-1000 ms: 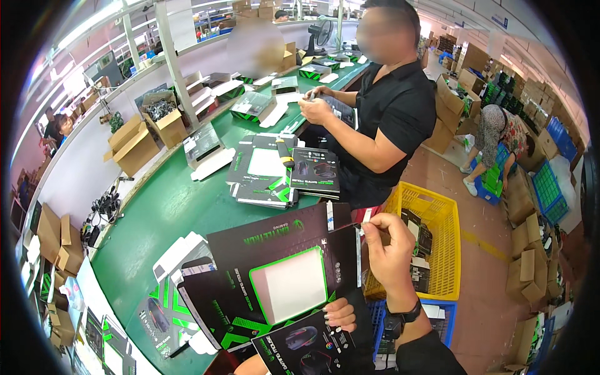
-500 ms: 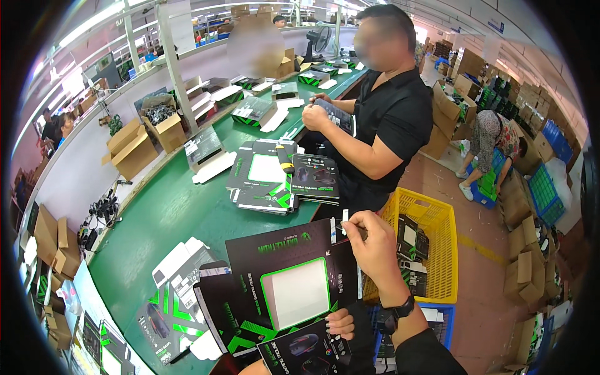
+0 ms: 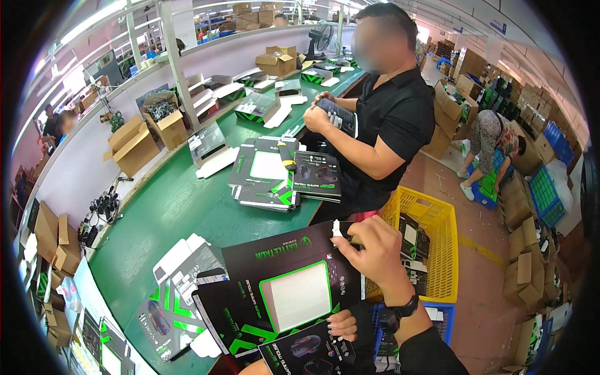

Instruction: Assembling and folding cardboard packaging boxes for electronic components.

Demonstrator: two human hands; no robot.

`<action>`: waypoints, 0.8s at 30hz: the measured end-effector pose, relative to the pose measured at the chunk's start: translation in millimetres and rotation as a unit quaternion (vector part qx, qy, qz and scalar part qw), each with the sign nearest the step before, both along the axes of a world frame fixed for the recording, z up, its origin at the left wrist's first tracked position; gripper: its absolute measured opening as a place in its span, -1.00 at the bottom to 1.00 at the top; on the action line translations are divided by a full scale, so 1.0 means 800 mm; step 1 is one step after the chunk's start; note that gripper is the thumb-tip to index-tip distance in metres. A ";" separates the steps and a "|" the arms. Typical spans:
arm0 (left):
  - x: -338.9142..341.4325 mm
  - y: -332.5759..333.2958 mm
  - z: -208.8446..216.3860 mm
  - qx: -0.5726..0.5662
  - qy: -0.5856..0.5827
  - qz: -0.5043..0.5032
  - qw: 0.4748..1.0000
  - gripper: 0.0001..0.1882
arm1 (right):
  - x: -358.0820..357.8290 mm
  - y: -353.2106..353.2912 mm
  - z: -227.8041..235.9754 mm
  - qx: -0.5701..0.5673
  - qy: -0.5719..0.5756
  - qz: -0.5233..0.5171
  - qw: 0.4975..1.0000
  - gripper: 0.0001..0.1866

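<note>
A flattened black and green carton (image 3: 250, 275) with a white window area leans before me at the green bench's near edge. My left hand (image 3: 342, 325) comes from below, its fingers curled over the carton's lower front panel and holding it. At the carton's upper right corner, my right hand (image 3: 374, 250) pinches a small white piece (image 3: 337, 230), perhaps a sticker, between thumb and index finger. A dark watch is on my right wrist. Beside the carton on the left lie more flat cartons (image 3: 165, 319), partly covered by it.
A stack of flat cartons (image 3: 262, 165) lies ahead, topped by a black and yellow tool (image 3: 287, 156). Open boxes line the green bench (image 3: 150, 209). A co-worker (image 3: 394, 119) holds a dark box at right. A yellow crate (image 3: 447, 250) and blue crate (image 3: 447, 312) stand near my right arm.
My right hand has shifted slightly left and down at the carton's corner, and the white piece now looks bent and crumpled. My left hand stays on the carton.
</note>
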State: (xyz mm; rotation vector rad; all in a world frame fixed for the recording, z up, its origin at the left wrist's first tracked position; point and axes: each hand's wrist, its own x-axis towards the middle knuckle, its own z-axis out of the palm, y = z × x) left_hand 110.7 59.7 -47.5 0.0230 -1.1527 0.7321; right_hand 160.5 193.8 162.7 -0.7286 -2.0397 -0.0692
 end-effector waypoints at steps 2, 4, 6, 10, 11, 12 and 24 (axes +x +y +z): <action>0.002 -0.001 0.001 -0.003 -0.002 -0.002 1.000 -0.86 | 0.002 -0.010 0.004 0.066 -0.036 -0.018 0.997 -0.67; 0.001 -0.001 0.001 -0.007 -0.003 -0.004 1.000 -0.86 | -0.001 -0.027 0.013 0.150 -0.049 0.057 0.986 -0.67; -0.001 -0.001 0.002 -0.013 -0.002 -0.003 1.000 -0.86 | 0.002 -0.038 0.013 0.136 -0.047 0.068 0.987 -0.68; -0.018 -0.002 0.016 -0.040 0.011 0.036 0.998 -0.87 | 0.019 -0.041 -0.012 -0.057 0.036 0.033 0.997 -0.74; -0.016 0.002 0.023 -0.029 0.007 0.040 0.999 -0.88 | 0.027 -0.041 -0.026 -0.143 0.077 0.006 0.987 -0.75; -0.012 0.007 0.030 -0.017 0.004 0.044 0.999 -0.89 | 0.034 -0.043 -0.037 -0.227 0.118 -0.022 0.967 -0.75; -0.019 0.010 0.033 0.027 0.010 0.069 0.997 -0.92 | 0.022 -0.047 -0.056 -0.318 0.149 -0.018 0.936 -0.79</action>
